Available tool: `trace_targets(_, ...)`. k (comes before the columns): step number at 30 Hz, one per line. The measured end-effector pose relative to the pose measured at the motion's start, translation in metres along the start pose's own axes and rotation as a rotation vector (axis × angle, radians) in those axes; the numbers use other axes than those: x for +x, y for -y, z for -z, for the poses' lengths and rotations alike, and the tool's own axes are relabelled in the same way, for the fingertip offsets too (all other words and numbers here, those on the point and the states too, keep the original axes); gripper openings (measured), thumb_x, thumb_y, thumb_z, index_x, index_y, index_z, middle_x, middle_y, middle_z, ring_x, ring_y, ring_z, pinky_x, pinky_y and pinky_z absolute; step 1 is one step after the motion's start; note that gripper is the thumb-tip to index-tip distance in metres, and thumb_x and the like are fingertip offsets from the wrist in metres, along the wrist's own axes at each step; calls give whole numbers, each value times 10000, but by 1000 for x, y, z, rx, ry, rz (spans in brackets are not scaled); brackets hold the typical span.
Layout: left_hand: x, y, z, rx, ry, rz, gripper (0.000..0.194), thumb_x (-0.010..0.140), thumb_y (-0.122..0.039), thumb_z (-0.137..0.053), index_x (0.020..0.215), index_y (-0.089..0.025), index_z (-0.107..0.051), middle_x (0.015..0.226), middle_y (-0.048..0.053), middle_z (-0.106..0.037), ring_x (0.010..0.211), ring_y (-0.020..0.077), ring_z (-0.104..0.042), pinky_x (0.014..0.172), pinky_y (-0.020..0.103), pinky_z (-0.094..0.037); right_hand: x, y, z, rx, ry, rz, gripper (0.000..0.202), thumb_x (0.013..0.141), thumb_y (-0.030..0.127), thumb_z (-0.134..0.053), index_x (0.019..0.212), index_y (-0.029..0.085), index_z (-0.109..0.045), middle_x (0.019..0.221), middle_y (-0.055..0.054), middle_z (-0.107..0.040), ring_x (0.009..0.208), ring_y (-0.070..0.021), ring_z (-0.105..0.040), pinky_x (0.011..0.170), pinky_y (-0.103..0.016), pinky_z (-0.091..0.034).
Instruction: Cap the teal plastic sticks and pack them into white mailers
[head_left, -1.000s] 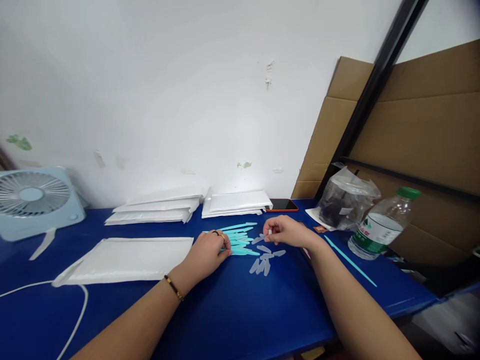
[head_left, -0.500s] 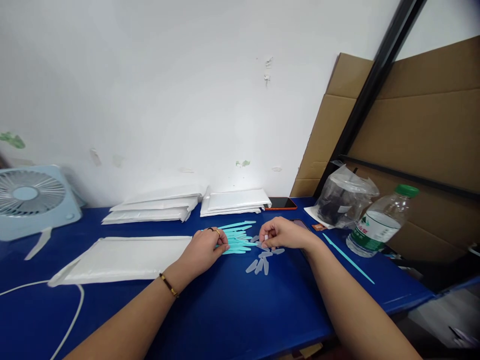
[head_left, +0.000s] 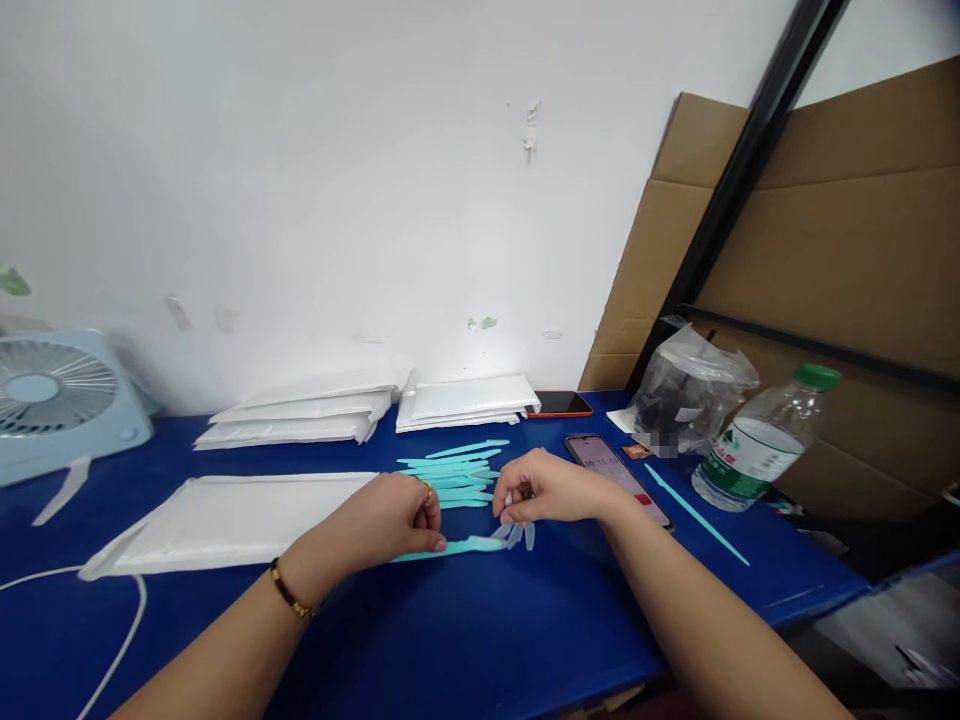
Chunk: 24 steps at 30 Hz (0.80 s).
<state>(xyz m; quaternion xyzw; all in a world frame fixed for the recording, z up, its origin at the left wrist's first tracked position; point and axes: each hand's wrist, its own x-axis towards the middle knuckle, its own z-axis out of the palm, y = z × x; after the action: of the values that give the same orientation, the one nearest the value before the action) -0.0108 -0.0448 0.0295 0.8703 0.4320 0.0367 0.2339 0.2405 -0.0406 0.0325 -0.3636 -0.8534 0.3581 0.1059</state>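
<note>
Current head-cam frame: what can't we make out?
Head view:
What the right hand pinches, if anything: its own curl hides it.
How the left hand grips the teal stick: the hand hides it.
Fan: left side cut off by the frame edge.
Bottle label: fine print too small.

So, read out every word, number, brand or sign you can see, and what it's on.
"00:15:59", probably, on the phone screen; digits slightly blurred.
"山泉", apparently, in red on the bottle label; its other print is too small.
Brown packet: unreadable.
</note>
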Motion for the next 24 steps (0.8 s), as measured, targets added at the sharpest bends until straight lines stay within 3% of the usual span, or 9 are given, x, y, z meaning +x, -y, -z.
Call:
trace_targets(5,15,7,-9,253,-211,-53,142,771,-332,-564,871,-260,-633,859,3,-650,809,184,-590,693,269,-376,8,-3,-10,-317,8,85,102,695,254,-663,763,179,-679,743,-8,-620,623,-101,-565,545,-183,-392)
trace_targets(9,20,5,-17,298,-227,-39,146,806,-323,-530,907,-242,-598,834,13,-633,785,187,-587,675,273,-369,9,-1,-15,-424,-67,91,30,707,179,-615,732,176,-631,753,-8,-604,667,-112,-553,576,-198,-374)
trace_targets(14,17,4,-15,263,-239,-10,141,813,-324,-515,902,-232,-574,828,8,-630,744,177,-577,637,259,-357,4,-1,-12,-430,-157,-10,237,664,307,-665,861,197,-592,800,-18,-594,663,-133,-540,527,-211,-346)
trace_targets(20,17,3,-15,224,-222,-22,134,805,-278,-486,784,-214,-602,803,12,-633,708,157,-565,620,249,-361,7,-7,-16,-450,-115,-23,242,647,116,-571,874,192,-599,788,-21,-614,644,-124,-553,529,-200,-342)
trace_targets(24,17,5,-16,184,-212,4,131,774,-283,-501,773,-214,-613,775,5,-630,671,147,-553,590,244,-359,10,-4,-17,-537,-125,-39,292,629,81,-542,890,187,-618,786,-33,-628,693,-152,-572,555,-213,-343)
